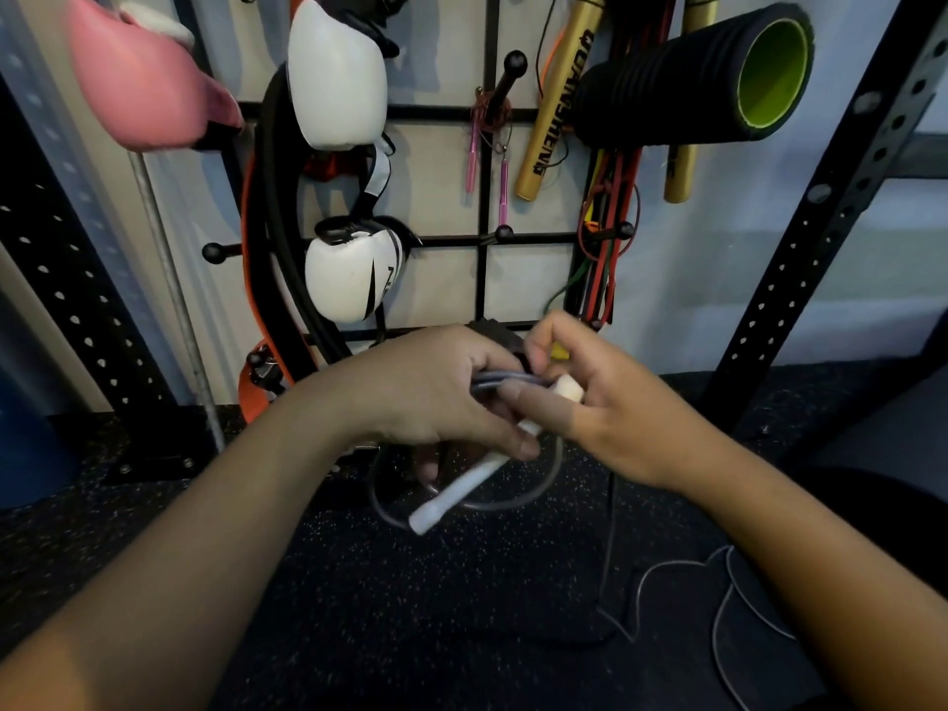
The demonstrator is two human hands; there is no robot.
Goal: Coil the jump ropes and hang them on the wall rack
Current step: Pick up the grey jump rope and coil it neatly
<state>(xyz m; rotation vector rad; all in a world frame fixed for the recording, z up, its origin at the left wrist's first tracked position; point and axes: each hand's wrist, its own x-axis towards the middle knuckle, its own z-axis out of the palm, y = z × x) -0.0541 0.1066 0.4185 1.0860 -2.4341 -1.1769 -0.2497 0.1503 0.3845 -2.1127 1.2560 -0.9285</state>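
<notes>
Jump rope [464, 487] coils, partly hidden, gripped by both hands, left [436, 397] and right [590, 402], seemingly by its handles.

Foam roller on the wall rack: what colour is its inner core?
Bright lime green inside the foam roller, black ridged outside. Head view shows it, top right.

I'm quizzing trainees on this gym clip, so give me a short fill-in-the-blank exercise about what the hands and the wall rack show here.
1. The left hand grips a bundle of grey rope coils, and a ____ handle sticks out below it.
2. The foam roller on the wall rack is black outside and ____ inside.
3. A thin jump rope with ____ handles hangs from a rack peg.
4. Another rope lies loose on the ____.

Missing words: white; green; pink; floor
</notes>
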